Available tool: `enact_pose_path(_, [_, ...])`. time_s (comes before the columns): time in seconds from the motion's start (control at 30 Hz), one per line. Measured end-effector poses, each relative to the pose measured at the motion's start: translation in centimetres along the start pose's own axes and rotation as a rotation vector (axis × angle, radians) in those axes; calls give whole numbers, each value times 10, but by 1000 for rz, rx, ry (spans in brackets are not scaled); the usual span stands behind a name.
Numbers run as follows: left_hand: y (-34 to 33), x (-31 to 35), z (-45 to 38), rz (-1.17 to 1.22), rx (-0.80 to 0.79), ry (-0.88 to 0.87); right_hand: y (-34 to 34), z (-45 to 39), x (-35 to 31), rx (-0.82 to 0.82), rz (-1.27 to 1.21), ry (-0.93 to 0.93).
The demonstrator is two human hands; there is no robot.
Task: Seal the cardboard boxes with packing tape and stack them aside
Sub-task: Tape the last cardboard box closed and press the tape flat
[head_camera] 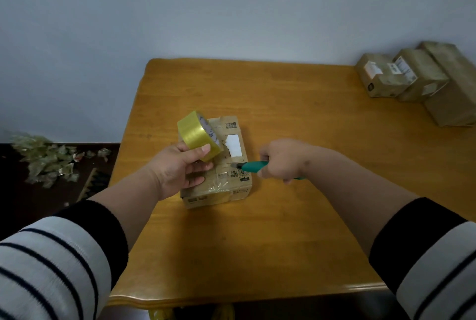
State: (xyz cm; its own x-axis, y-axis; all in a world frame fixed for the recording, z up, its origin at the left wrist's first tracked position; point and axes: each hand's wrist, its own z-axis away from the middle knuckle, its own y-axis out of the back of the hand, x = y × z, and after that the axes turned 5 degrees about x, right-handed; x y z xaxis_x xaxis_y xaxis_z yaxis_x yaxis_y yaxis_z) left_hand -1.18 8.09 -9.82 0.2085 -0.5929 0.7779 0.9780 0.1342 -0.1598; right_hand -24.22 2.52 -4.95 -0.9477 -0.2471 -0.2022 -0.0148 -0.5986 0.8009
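Cardboard box [226,165]: small and brown, with printed codes and a white label on top; it is set near the middle of the table, partly covered by the left hand.
Table [296,229]: a yellow-brown wooden top, seen from above and reaching to a pale grey-blue wall.
Floor at left: dark, with a heap of crumpled tape scraps [49,162] lying on it.
Other boxes [417,80]: three brown cartons are lined up side by side at the table's far right corner, well apart from the small box.
Tape roll [199,136]: yellowish clear packing tape, held tilted just above the box's left part.
Left hand [177,167]: palm turned up over the box, thumb and fingers curled round the roll.
Right hand [282,161]: just beside the box's right edge, closed in a fist round a green cutter [253,166].
Cutter tip: pointed left, at the box's top right edge.
Sleeves: white with dark stripes and black cuffs, pushed up both forearms.
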Motion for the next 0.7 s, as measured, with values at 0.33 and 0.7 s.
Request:
enact_pose_path(0.33, [4,0,-2,60,-8,33,-6,-1,35,-10,-770,-140])
enact_pose_path(0.7, [12,-4,-1,181,17,28,-101,-49,28,134,-248,-342])
